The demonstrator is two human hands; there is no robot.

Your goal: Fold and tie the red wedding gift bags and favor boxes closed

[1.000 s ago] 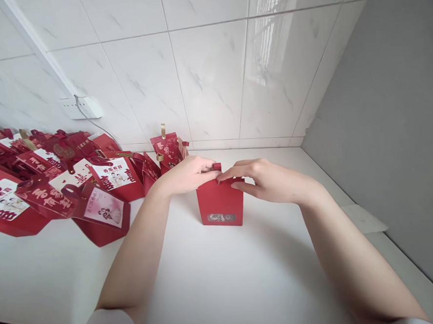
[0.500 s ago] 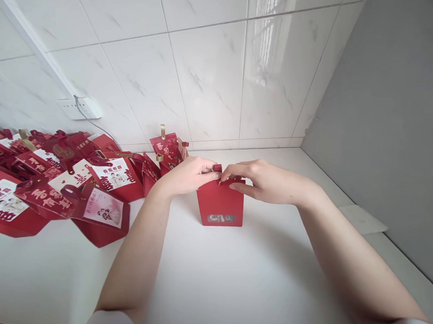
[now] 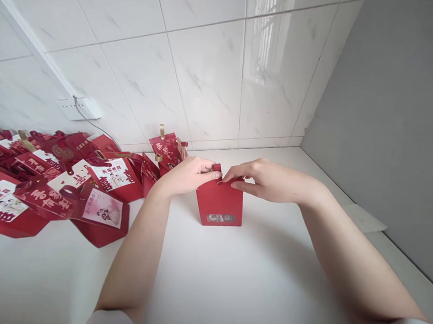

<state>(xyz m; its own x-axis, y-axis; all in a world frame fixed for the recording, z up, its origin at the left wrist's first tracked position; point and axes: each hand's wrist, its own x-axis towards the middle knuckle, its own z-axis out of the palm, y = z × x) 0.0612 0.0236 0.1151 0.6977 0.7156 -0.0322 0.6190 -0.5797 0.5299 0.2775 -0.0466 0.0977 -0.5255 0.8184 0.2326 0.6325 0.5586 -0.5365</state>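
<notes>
A red gift box (image 3: 220,201) stands upright on the white table, with a small printed window low on its front. At its top is a red ribbon loop (image 3: 218,167). My left hand (image 3: 197,173) is closed on the top left of the box, its thumb beside the ribbon. From the right, my right hand (image 3: 252,175) grips the top edge, with its index finger near the ribbon's base and its thumb on the front face. The fingers behind the box are partly hidden.
Many red gift boxes (image 3: 102,213) with printed cards and ribbon handles crowd the left of the table (image 3: 223,279). Another red box (image 3: 166,153) stands near the tiled wall. A wall socket (image 3: 79,109) with a cable is above them. White paper (image 3: 362,218) lies by the grey panel.
My right index finger has shifted slightly away from the ribbon, exposing more of its base. The box and my left hand stay almost in place.
</notes>
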